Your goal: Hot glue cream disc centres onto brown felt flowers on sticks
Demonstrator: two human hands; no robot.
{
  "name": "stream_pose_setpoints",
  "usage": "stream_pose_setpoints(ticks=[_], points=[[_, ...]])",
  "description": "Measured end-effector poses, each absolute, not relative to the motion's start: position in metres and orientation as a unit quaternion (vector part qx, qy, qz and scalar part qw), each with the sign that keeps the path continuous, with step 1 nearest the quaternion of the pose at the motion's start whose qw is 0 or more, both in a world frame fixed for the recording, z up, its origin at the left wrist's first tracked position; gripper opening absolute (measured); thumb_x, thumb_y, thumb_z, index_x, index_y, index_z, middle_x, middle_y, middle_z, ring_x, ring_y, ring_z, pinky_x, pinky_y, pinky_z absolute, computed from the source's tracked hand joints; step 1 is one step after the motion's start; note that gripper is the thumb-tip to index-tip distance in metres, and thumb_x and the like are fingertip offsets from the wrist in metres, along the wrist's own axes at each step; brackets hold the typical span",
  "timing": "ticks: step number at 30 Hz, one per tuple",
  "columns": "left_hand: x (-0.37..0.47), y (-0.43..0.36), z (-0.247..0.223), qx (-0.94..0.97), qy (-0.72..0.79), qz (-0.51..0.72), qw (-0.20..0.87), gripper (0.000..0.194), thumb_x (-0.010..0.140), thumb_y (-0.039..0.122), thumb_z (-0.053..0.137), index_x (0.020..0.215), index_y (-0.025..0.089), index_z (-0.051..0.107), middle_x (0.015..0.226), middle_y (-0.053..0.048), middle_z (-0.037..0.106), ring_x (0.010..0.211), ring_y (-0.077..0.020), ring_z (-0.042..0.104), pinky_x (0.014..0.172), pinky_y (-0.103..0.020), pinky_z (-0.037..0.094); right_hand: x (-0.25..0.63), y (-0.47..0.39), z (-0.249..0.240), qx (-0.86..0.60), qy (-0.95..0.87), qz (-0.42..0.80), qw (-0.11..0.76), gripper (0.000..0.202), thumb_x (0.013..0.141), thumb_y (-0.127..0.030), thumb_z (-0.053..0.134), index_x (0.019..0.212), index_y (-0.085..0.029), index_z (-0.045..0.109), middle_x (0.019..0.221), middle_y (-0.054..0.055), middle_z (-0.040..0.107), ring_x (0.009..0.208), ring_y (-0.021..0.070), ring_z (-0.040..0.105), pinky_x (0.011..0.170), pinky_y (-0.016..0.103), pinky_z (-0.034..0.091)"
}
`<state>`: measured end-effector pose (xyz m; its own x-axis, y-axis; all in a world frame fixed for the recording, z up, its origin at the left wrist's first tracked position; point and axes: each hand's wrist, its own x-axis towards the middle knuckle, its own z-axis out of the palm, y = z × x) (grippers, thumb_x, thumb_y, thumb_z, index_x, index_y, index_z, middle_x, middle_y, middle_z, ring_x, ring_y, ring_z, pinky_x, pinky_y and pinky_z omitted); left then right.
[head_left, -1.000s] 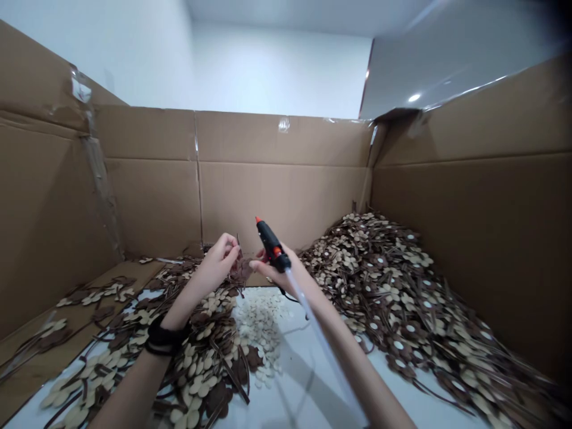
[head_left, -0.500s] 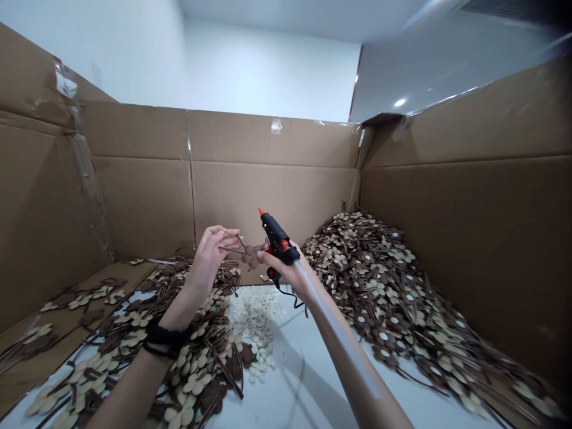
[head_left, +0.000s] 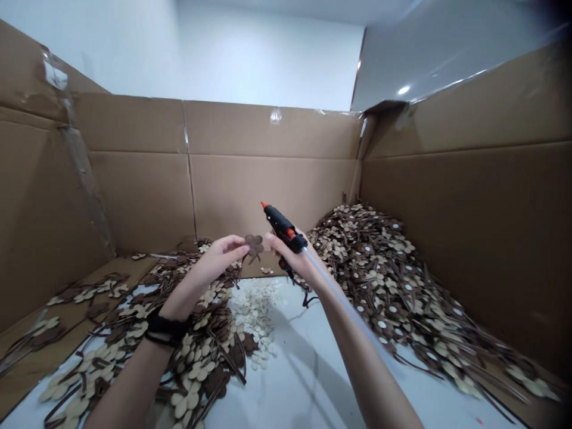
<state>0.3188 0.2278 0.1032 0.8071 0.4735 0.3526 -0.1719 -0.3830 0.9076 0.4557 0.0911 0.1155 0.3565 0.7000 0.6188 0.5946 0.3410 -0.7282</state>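
A brown flower-shaped piece (head_left: 254, 245) is pinched between the thumb and fingers of my left hand (head_left: 226, 252), with thin strips hanging below it. My right hand (head_left: 290, 253) is closed round a black glue gun (head_left: 281, 223), its orange tip pointing up and to the left. A long translucent stick runs back from the gun along my right forearm. The flower piece is just left of my right thumb, with a small gap between them. Below my hands, small pale discs (head_left: 254, 316) are scattered on the white surface (head_left: 299, 351).
Brown and cream flower pieces with strips form a pile (head_left: 196, 345) on the left and a taller heap (head_left: 375, 262) on the right. Cardboard walls (head_left: 268, 185) stand at the back and both sides. More pieces lie on the cardboard at far left.
The flower piece has left my right hand's fingers and is now held by my left hand alone, turned with its strips downward. My right hand and the glue gun have shifted slightly right.
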Motion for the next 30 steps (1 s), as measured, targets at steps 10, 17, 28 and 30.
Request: stream_pose_setpoints(ticks=[10, 17, 28, 30], points=[[0.314, 0.226, 0.112, 0.592, 0.105, 0.36, 0.714, 0.029, 0.066, 0.024, 0.076, 0.088, 0.012, 0.062, 0.077, -0.002, 0.066, 0.067, -0.0084, 0.06, 0.067, -0.02, 0.047, 0.461, 0.085, 0.115, -0.581, -0.5, 0.131, 0.628, 0.07, 0.082, -0.072, 0.035, 0.058, -0.013, 0.064, 0.042, 0.002, 0.044, 0.041, 0.0082, 0.04, 0.046, 0.022, 0.031], [0.31, 0.216, 0.118, 0.622, 0.108, 0.352, 0.691, 0.033, 0.071, 0.017, 0.072, 0.104, 0.015, 0.067, 0.105, -0.008, 0.068, 0.082, -0.0117, 0.064, 0.079, -0.024, 0.049, 0.46, 0.082, 0.117, -0.591, -0.491, 0.12, 0.63, 0.068, 0.081, -0.072, 0.038, 0.051, -0.014, 0.058, 0.043, 0.003, 0.047, 0.041, 0.0093, 0.041, 0.044, 0.023, 0.031], [0.308, 0.215, 0.117, 0.692, 0.077, 0.348, 0.627, 0.034, 0.076, 0.028, 0.069, 0.108, 0.017, 0.067, 0.099, -0.007, 0.068, 0.084, -0.0123, 0.061, 0.08, -0.023, 0.046, 0.459, 0.085, 0.117, -0.603, -0.477, 0.097, 0.633, 0.064, 0.082, -0.069, 0.039, 0.047, -0.016, 0.049, 0.046, 0.003, 0.048, 0.046, 0.0109, 0.041, 0.052, 0.026, 0.033], [0.308, 0.215, 0.117, 0.692, 0.076, 0.351, 0.626, 0.036, 0.076, 0.028, 0.07, 0.11, 0.017, 0.066, 0.097, -0.006, 0.068, 0.084, -0.0127, 0.061, 0.079, -0.024, 0.046, 0.46, 0.086, 0.116, -0.6, -0.474, 0.098, 0.637, 0.063, 0.081, -0.07, 0.039, 0.049, -0.017, 0.049, 0.047, 0.003, 0.049, 0.047, 0.0114, 0.042, 0.052, 0.026, 0.033]])
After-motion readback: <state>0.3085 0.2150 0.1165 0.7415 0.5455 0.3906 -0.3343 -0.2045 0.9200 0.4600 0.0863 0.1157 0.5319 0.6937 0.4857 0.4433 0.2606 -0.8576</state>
